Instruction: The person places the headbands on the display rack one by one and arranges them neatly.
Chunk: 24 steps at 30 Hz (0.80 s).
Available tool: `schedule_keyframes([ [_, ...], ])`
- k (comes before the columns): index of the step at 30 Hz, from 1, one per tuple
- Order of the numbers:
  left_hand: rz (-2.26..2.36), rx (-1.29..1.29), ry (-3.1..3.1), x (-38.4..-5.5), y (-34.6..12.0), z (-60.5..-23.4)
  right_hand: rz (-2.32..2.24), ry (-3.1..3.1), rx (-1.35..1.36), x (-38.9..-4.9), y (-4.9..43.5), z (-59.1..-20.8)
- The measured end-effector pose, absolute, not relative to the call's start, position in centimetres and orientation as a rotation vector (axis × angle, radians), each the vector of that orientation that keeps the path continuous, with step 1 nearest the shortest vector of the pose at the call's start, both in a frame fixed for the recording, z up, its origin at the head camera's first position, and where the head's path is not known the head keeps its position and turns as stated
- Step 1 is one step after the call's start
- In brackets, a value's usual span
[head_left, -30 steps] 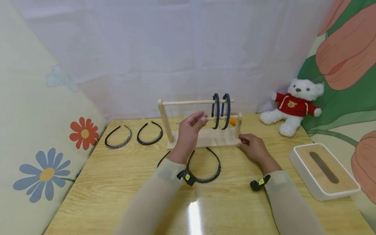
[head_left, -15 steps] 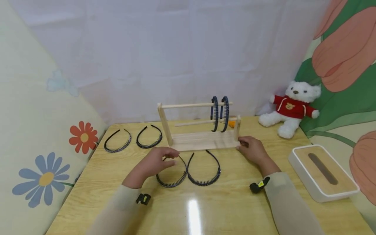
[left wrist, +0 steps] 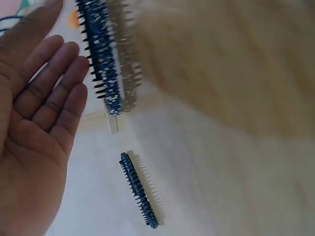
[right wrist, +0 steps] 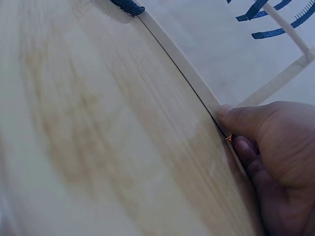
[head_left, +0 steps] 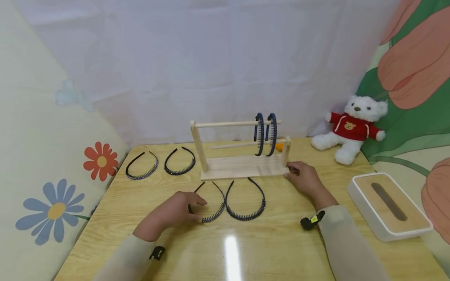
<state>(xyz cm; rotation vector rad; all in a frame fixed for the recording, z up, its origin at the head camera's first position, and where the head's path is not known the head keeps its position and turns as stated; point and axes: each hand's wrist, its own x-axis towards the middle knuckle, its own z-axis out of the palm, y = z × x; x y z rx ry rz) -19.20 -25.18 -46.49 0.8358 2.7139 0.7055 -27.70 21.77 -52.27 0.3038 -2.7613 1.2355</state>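
Head view: my left hand (head_left: 175, 212) pinches the thin, light, springy headband (head_left: 208, 203) at its left arm, near the table's (head_left: 246, 249) middle, while my right hand (head_left: 304, 177) grips the rack's (head_left: 242, 166) base corner.

Light wood desk (head_left: 267, 249) carries: wooden headband rack (head_left: 242, 166), four loose toothed headbands (two far left (head_left: 141, 166) (head_left: 180, 161), two near centre (head_left: 211, 203) (head_left: 246, 201)), white teddy bear (head_left: 351, 127), tissue box (head_left: 388, 205).
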Motion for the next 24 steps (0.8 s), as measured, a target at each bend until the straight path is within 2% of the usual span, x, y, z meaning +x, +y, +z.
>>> schedule_keyframes([
  [10,0.494,1.016,2.778,-19.3,-26.6,-46.9,1.23,-2.754,0.318,-27.7,21.5,-52.3],
  [18,0.516,1.001,2.709,-18.5,-27.2,-45.4,1.215,-2.76,0.308,-27.6,21.3,-52.5],
  [24,0.772,0.879,2.542,-17.9,-28.5,-42.5,1.218,-2.766,0.297,-27.5,21.7,-52.3],
])
